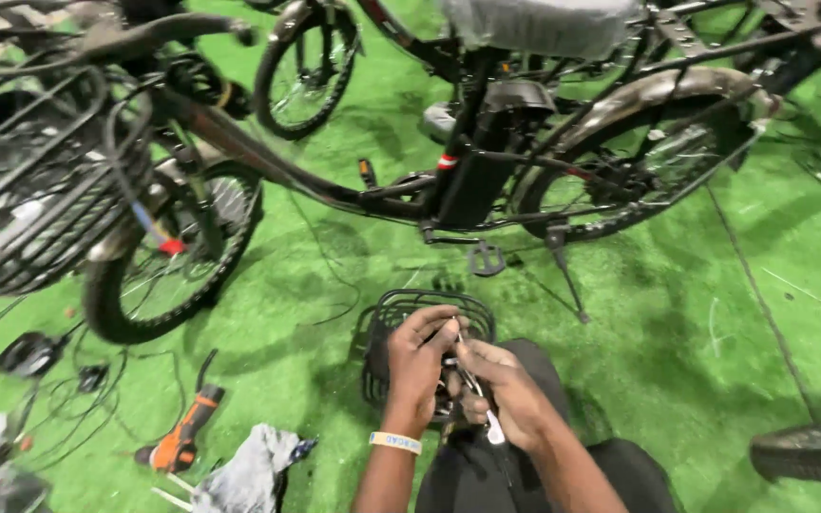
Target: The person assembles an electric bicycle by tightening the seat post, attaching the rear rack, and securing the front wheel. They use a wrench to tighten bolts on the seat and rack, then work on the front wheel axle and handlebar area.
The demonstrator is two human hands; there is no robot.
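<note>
Head view, looking down over green turf (715, 361). Black electric bicycle (467, 180) on its kickstand directly ahead, wrapped saddle at top, pedal (486, 257) hanging low. Wire front basket (21, 190) at far left, contents too dark to tell. Second bicycle wheel (306, 71) behind. Loose tyre (810, 451) at lower right. Orange-and-black power tool (182, 437), crumpled grey rag (249, 470), cables and a black charger (30, 353) scattered lower left, well apart from the hands. Small black wire basket (401, 328) on the turf just in front of the knees, partly hidden by both hands; interior not visible. Left hand (417, 366), pale wristband on the wrist, fingers curled and pinching at the basket rim. Right hand (505, 389) closed around a thin white strip, apparently a cable tie (482, 399), touching the left fingertips.
</note>
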